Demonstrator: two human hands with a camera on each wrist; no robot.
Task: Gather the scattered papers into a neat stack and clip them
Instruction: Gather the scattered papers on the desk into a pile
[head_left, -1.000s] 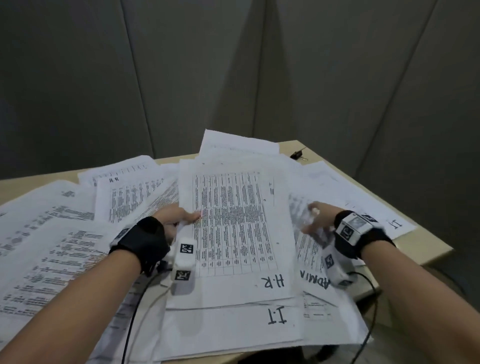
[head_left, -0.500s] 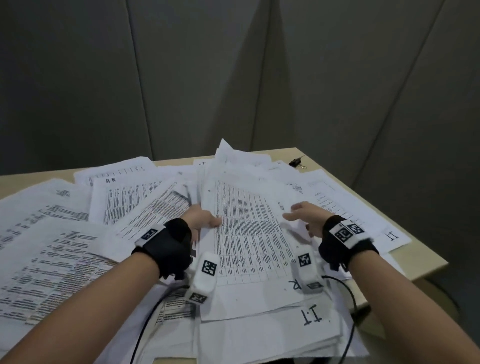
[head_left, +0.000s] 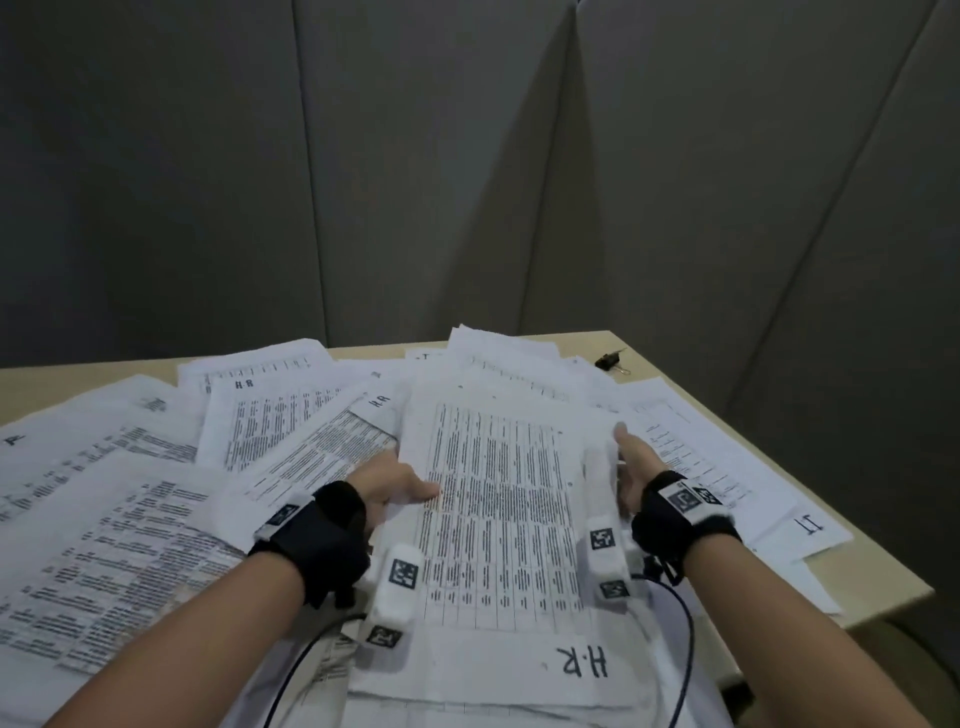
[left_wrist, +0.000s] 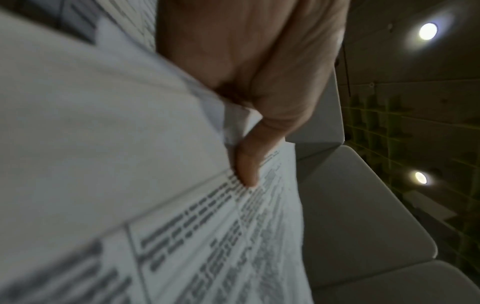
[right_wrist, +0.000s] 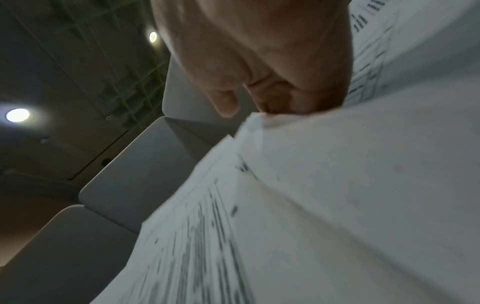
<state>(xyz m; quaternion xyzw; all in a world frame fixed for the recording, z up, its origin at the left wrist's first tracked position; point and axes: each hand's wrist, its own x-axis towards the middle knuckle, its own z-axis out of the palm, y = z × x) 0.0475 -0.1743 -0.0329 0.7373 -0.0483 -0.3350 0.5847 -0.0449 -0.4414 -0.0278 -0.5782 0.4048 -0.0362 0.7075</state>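
A loose pile of printed papers (head_left: 498, 499) lies mid-table, its top sheet a table marked "H.R" at the near end. My left hand (head_left: 400, 483) holds the pile's left edge, thumb (left_wrist: 246, 164) pressed on the top sheet (left_wrist: 207, 236) and fingers hidden beneath. My right hand (head_left: 631, 465) stands flat against the pile's right edge with straight fingers; in the right wrist view its thumb (right_wrist: 226, 102) is free above the sheets (right_wrist: 311, 205) and its fingers are hidden behind them. A black binder clip (head_left: 613, 359) lies at the table's far right corner, apart from both hands.
More printed sheets (head_left: 104, 519) spread over the table's left half, overlapping. Other sheets (head_left: 727, 467), one marked "I.T", lie right of the pile near the table edge (head_left: 883, 587). Grey padded wall panels (head_left: 467, 182) stand behind the table. Cables hang from both wrists.
My right hand has left the sheets on the right and come in against the pile's right edge. The left hand has shifted right along the left edge. The pile has drawn narrower between them.
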